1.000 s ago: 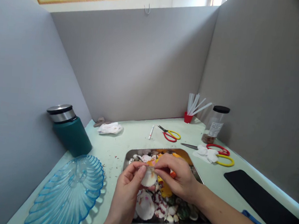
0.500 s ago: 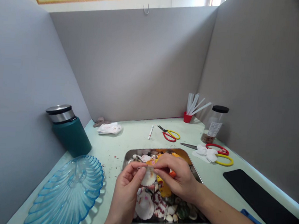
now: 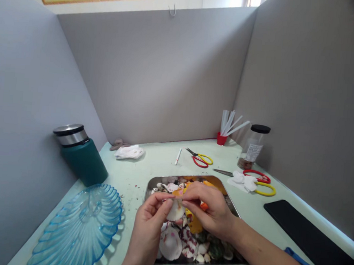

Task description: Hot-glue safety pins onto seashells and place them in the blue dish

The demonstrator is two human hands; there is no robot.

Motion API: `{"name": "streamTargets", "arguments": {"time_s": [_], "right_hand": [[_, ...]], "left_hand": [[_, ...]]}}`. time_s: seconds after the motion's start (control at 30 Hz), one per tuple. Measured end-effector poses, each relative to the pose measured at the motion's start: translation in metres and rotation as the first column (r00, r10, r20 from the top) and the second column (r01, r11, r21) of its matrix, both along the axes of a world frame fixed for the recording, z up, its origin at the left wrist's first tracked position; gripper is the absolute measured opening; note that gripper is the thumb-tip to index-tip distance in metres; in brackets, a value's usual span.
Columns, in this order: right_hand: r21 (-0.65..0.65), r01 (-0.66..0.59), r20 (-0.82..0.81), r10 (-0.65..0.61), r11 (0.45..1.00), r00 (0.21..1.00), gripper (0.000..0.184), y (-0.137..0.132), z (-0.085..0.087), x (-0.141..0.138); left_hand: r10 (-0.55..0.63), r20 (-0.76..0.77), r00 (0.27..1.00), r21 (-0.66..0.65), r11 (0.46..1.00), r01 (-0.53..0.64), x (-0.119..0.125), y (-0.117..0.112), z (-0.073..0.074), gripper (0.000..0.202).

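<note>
Above a metal tray (image 3: 181,264) of seashells, my left hand (image 3: 153,214) and my right hand (image 3: 212,206) meet fingertip to fingertip. Each pinches with thumb and forefinger at something small and thin, too fine to make out. Right below the fingers shows a pale fan-shaped shell (image 3: 176,211); whether it is held or lies on the pile I cannot tell. In the tray, a large white shell (image 3: 170,243) lies near the front edge. Beside it are red-and-white striped shells (image 3: 190,244), and yellow pieces (image 3: 194,224) show partly under my right hand.
To the left stand a blue scalloped glass dish (image 3: 80,227) and a teal bottle (image 3: 84,162). Behind the tray lie a white marker (image 3: 178,156) and scissors (image 3: 200,156). On the right are larger scissors (image 3: 264,188), a jar (image 3: 253,148), a red cup (image 3: 222,139) of glue sticks and a black slab (image 3: 306,236).
Almost nothing differs. Both hands keep the same pinch over the tray, and the whole view has shifted very slightly.
</note>
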State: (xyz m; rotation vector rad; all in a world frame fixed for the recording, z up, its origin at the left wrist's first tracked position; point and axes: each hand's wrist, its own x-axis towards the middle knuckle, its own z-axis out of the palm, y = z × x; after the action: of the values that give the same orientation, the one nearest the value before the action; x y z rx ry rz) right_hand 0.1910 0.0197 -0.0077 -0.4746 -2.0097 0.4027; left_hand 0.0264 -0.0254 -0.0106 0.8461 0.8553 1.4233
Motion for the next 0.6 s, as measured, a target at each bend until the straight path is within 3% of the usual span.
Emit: {"name": "streamTargets", "arguments": {"time_s": [0.2, 0.4, 0.6], "right_hand": [[0.0, 0.024, 0.01, -0.024, 1.0, 1.0, 0.005, 0.0009, 0.0013, -0.0009], [0.035, 0.047, 0.024, -0.047, 0.998, 0.999, 0.013, 0.0009, 0.0007, 0.0006], [0.15, 0.101, 0.083, -0.115, 0.983, 0.99, 0.016, -0.002, 0.0004, 0.0004]], "left_hand": [[-0.017, 0.002, 1.0, -0.036, 0.999, 0.017, 0.0001, 0.001, 0.0005, 0.025], [0.045, -0.123, 0.991, -0.002, 0.999, -0.045, 0.001, 0.0005, 0.0028, 0.024], [0.052, -0.213, 0.976, 0.016, 0.999, -0.05, 0.0043, -0.0027, 0.0046, 0.022]]}}
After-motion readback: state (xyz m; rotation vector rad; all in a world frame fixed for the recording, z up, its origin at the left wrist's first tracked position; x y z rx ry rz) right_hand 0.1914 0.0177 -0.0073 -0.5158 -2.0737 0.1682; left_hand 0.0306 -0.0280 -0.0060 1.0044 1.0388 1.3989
